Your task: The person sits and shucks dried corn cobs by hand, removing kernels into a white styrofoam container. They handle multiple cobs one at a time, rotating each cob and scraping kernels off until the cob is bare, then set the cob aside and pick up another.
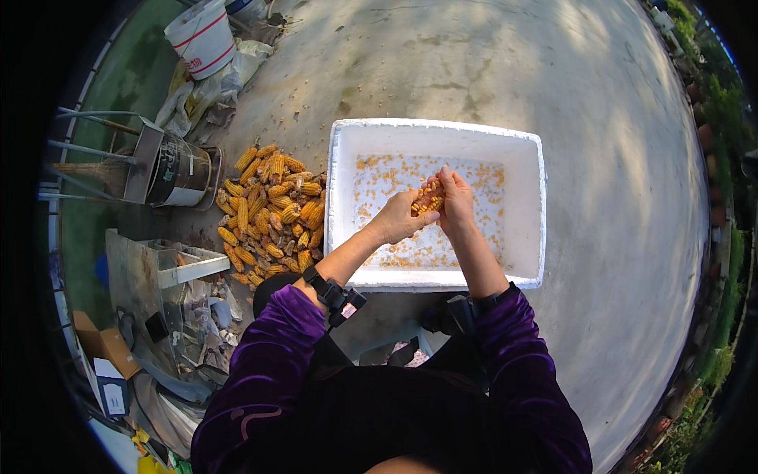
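Observation:
Over a white foam box (524,207), my left hand (398,218) grips a partly shelled corn cob (427,199) from its left side. My right hand (456,198) holds the same cob from the right, its thumb near the upper end. Bare reddish cob shows between the remaining yellow kernels. Loose corn kernels (391,169) lie scattered across the bottom of the box. Part of the cob is hidden behind my fingers.
A heap of dried corn cobs (272,207) lies against the box's left side on the concrete floor (616,237). Farther left are a dark bucket (183,169) and a broken cabinet (142,278). A white bucket (201,38) stands at upper left among plastic bags (225,77).

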Demonstrator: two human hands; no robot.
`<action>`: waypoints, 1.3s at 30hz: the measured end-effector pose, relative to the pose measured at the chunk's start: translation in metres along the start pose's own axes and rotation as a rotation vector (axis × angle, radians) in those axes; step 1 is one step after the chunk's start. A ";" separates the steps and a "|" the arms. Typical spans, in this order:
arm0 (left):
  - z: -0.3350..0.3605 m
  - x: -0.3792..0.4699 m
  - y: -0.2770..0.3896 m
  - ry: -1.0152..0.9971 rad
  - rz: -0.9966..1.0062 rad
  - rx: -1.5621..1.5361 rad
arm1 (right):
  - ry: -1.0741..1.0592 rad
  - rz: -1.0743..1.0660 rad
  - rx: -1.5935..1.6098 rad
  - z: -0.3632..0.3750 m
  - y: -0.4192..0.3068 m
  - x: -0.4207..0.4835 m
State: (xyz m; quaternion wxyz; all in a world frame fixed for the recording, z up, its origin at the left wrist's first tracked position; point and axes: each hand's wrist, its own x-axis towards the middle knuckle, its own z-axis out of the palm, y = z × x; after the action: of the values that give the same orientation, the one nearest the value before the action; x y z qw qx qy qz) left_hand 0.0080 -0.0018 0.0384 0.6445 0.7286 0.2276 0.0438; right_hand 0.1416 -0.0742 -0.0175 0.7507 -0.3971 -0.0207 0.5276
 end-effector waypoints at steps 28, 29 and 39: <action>0.000 0.001 0.003 0.111 -0.005 -0.087 | -0.118 -0.132 -0.039 0.024 -0.003 -0.010; -0.002 0.001 0.003 0.108 -0.025 -0.088 | -0.112 -0.107 -0.009 0.024 -0.005 -0.010; -0.001 0.000 -0.003 0.130 -0.045 -0.067 | -0.064 -0.054 -0.006 0.022 -0.006 -0.013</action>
State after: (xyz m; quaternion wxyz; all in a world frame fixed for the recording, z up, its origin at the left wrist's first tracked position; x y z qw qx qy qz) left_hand 0.0072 -0.0010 0.0352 0.6531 0.6969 0.2840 0.0841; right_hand 0.1306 -0.0731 0.0059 0.7624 -0.3814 -0.0569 0.5197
